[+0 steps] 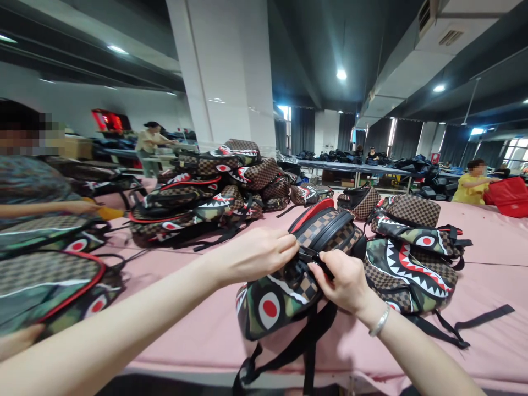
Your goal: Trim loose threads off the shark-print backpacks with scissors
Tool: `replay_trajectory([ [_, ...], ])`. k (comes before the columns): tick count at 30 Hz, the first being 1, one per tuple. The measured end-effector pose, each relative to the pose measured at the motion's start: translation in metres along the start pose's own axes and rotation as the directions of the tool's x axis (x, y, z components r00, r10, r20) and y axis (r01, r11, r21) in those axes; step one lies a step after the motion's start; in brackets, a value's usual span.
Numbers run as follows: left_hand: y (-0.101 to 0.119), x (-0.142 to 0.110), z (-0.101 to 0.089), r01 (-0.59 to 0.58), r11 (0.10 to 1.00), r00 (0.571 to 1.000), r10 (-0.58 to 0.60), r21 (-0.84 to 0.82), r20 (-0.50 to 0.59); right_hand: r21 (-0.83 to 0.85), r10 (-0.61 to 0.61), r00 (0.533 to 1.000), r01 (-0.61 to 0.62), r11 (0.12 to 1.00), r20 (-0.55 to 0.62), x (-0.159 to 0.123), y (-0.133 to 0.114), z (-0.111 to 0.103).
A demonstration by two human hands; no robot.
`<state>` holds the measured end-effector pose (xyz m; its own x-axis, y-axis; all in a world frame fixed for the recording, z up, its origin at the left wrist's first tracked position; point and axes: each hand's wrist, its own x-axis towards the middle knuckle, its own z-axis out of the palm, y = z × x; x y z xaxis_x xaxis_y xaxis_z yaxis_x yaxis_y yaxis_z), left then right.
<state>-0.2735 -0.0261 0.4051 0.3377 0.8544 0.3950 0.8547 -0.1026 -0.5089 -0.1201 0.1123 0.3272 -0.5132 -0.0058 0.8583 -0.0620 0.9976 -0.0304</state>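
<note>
A checkered backpack with camouflage panels, a red and white eye and red edging lies in front of me on the pink-covered table. My left hand pinches a black piece at the top of this backpack. Opposite it, my right hand, with a silver bracelet at the wrist, has its thumb and fingers closed on the same black part. Whether that part is a strap or a zip edge I cannot make out. Black shoulder straps hang from the backpack over the table's front edge.
Similar backpacks are piled at the back left and stacked to the right. A person handles bags at the left. On the pink tabletop, a loose strap sticks out at right. Farther off, a person in yellow holds a red bag.
</note>
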Motion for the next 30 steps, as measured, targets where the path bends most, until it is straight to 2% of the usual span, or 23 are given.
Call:
replay_trajectory([
  [2,0.001,-0.001,-0.001,-0.071,0.997,0.996,0.072,-0.007,0.045,0.008,-0.024,1.000,0.024,1.000,-0.016,0.000,0.003,0.000],
  [3,0.002,-0.002,-0.001,-0.056,0.998,0.998,0.057,-0.008,0.031,0.013,-0.034,0.999,0.034,0.999,-0.016,0.000,0.004,0.000],
  [5,0.006,-0.006,0.001,0.053,0.998,0.997,-0.054,-0.019,-0.045,0.019,-0.047,0.999,0.047,0.999,-0.005,0.001,0.007,0.000],
  [7,0.012,-0.011,0.004,0.157,0.985,0.979,-0.165,-0.079,-0.121,0.009,-0.060,0.998,0.059,0.998,0.019,0.003,0.010,-0.002],
  [12,0.023,-0.016,0.009,0.293,0.923,0.923,-0.341,-0.251,-0.179,-0.082,-0.110,0.986,0.121,0.989,0.123,0.011,0.014,-0.009],
  [21,0.030,-0.007,0.011,0.291,0.935,0.902,-0.339,-0.203,-0.269,-0.199,-0.140,0.964,0.187,0.962,0.225,0.031,0.002,-0.025],
  [24,0.034,-0.011,0.013,0.330,0.897,0.880,-0.406,-0.294,-0.249,-0.165,-0.143,0.958,0.187,0.968,0.248,0.031,0.004,-0.025],
  [26,0.040,-0.017,0.017,0.394,0.814,0.823,-0.519,-0.426,-0.230,-0.120,-0.136,0.956,0.172,0.978,0.261,0.028,0.007,-0.024],
  [30,0.053,-0.033,0.033,0.515,0.510,0.614,-0.780,-0.689,-0.119,-0.022,-0.103,0.957,0.113,0.993,0.271,0.015,0.015,-0.027],
])
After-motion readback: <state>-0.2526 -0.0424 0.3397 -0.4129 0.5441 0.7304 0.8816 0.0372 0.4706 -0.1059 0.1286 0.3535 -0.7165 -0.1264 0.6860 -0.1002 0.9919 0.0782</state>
